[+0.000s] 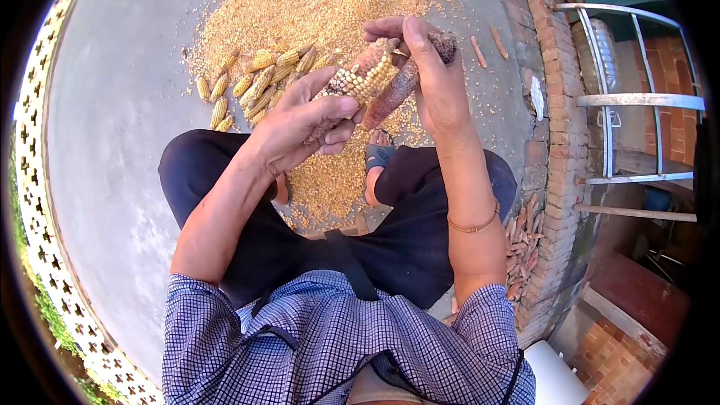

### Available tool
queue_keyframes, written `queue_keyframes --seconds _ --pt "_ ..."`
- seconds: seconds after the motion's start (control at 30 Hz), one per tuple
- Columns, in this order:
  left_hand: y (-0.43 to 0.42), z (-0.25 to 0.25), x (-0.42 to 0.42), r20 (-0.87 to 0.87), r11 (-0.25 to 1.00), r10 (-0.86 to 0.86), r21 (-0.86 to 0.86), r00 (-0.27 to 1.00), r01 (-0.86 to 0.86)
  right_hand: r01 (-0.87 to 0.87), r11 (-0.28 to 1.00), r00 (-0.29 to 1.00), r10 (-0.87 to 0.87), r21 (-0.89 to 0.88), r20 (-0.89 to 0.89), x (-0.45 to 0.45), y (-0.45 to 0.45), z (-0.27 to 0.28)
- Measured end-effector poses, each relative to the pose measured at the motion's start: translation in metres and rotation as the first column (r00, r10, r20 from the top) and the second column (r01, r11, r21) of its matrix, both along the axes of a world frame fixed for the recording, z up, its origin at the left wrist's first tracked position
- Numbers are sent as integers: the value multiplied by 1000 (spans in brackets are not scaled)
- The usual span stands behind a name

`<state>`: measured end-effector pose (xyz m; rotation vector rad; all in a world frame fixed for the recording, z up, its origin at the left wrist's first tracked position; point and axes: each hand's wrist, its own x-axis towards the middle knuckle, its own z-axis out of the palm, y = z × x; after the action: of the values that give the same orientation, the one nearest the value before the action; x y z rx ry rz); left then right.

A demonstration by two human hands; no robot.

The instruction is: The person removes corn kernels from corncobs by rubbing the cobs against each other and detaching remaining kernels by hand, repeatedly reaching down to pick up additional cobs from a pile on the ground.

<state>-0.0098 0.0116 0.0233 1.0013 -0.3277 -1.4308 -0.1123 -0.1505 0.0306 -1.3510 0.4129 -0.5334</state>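
My left hand (311,116) is closed around a partly shelled corn cob (367,79), its yellow kernels still on one side and bare reddish core on the other. In my right hand (435,67) is a bare reddish corn cob (395,94), gripped with the thumb along its upper end and pressed close against the partly shelled one. Both hands are raised in front of my knees, over the floor. Behind them spreads a wide heap of loose corn kernels (300,11). Several unshelled corn ears (259,86) lie on the heap's left side.
Bare cobs (525,244) are piled by the brick edging (551,90) on the right, and two lie near the heap (478,51). A metal railing (637,100) stands beyond. A perforated wall (45,232) curves along the left of the concrete floor (112,142).
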Motion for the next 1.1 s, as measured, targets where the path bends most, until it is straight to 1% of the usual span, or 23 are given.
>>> queue_keyframes --seconds 0.03,0.1,0.2,0.27,0.3,0.33,0.4,0.43,0.47,0.5,0.57,0.63,0.67,0.77,0.8,0.87,0.9,0.93,0.97,1.0,1.03,1.07,1.1 --pt "0 -1 0 -8 1000 -3 -11 1000 2 -64 997 998 63 -54 -17 0 4 -1" --pt "-1 -6 -2 -33 999 -8 -31 999 7 -46 995 999 46 -92 -2 4 13 -3" --pt "-1 -10 0 131 997 -83 8 988 83 45 999 999 -45 -23 -7 8 15 -5" --pt "-3 -13 -5 464 998 -63 27 884 57 60 998 992 -63 -30 -109 10 9 -12" --pt "-4 -15 -7 612 999 -52 33 789 40 64 997 985 -69 -34 -159 10 8 -16" --pt "-4 -24 -11 765 999 44 -47 642 -13 68 997 986 -72 -35 -147 9 8 -20" --pt "-2 -16 -9 653 997 -44 74 756 -5 69 997 989 -73 -36 -126 11 12 -22" --pt "-1 -12 -9 586 991 -81 134 806 2 54 998 983 -58 -29 -175 9 13 -15" --pt "-1 -15 -8 639 994 -49 108 767 -26 41 999 974 -45 -22 -223 2 11 -3" --pt "0 -14 -7 671 990 -75 136 738 -24 11 977 986 -45 -212 -159 4 12 -6" --pt "0 -11 -3 728 981 -128 192 673 -21 46 821 998 -65 -568 -14 8 12 -11" --pt "-3 -40 -3 739 998 58 -44 671 -38 -44 467 998 -21 -883 -61 8 15 -12" --pt "-3 -53 -4 726 986 146 -160 672 -43 -38 485 993 -81 -873 -88 7 18 -12" --pt "1 -34 -8 879 1000 26 -26 475 -6 -13 527 953 -251 -850 -170 13 32 -10" --pt "-1 -15 -9 886 996 -85 83 457 24 -5 519 937 -296 -855 -185 16 37 -13" --pt "-2 -30 -10 909 998 -63 67 413 5 22 491 895 -397 -871 -201 22 37 -22" --pt "-3 -33 -11 918 998 -52 59 392 -5 47 629 886 -385 -776 -259 21 32 -24" --pt "-5 -32 -10 910 1000 21 -26 415 5 72 749 880 -359 -659 -311 21 25 -24" --pt "-4 -29 -10 840 998 -43 58 541 -11 94 845 879 -319 -526 -355 21 17 -24" --pt "-3 -16 -11 748 990 -95 142 657 -19 186 981 959 -193 -56 -205 18 10 -24" --pt "-3 -8 -11 636 975 -138 224 759 -11 191 982 974 -189 0 -127 15 3 -21" --pt "0 -19 -7 447 984 -103 177 888 25 194 979 980 -191 58 -49 10 -2 -18" --pt "0 -18 -5 346 989 -77 145 935 28 193 974 980 -197 118 29 7 -5 -15"
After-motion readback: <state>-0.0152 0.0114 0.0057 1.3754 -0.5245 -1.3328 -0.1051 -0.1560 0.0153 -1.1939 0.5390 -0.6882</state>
